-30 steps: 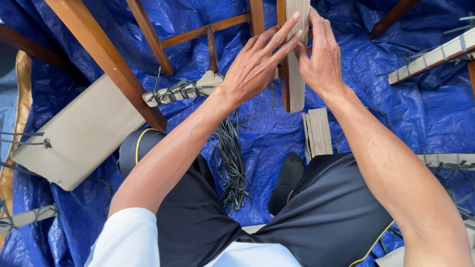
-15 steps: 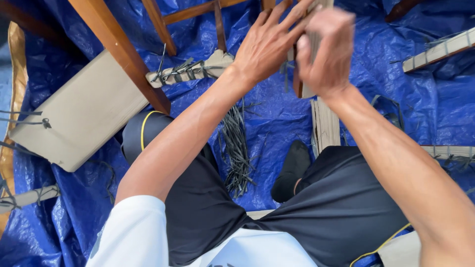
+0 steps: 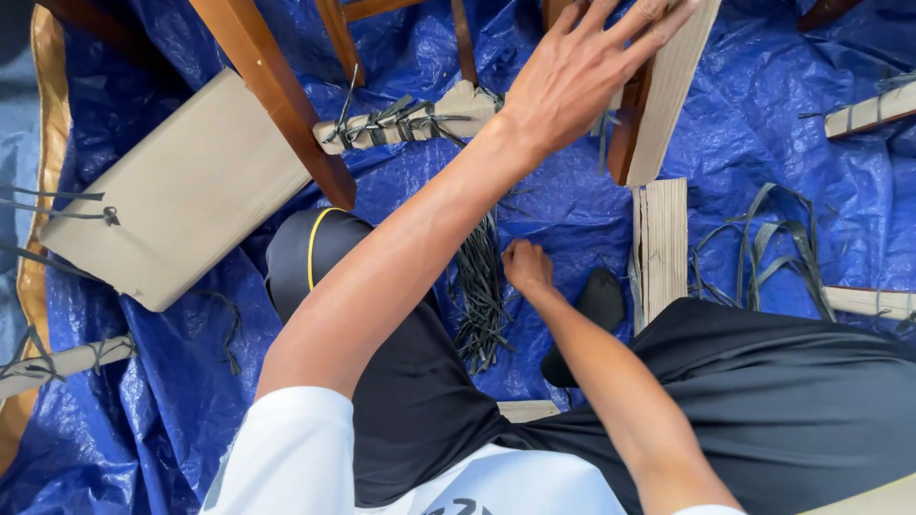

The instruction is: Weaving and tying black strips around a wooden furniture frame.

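The left hand [image 3: 582, 81] lies flat with fingers spread on a long, flat tan cardboard strip [image 3: 668, 95], pressing it against a reddish-brown wooden furniture leg [image 3: 625, 133]. It presses rather than clasps. The strip's long axis runs steeply, from its lower end just above a stack of flat tan cardboard strips [image 3: 660, 243] up and slightly rightward to the top edge of the view; its upper end is cut off there. The wooden leg sits just left of the strip, touching it.

The right hand [image 3: 527, 267] is lower, well below the cardboard strip and left of the stack, its fingers curled down into a bundle of thin dark plastic straps [image 3: 480, 296] lying on the crinkled blue plastic tarp [image 3: 811, 133]. The bundle's long axis runs roughly up and down the view, fanning out towards the person's black shorts [image 3: 763, 391]. Whether the fingers have pinched a strap cannot be told.

Far left of the cardboard strip lies a large flat cardboard panel [image 3: 181, 191], and between them a cardboard-wrapped piece bound with dark straps [image 3: 410, 119].
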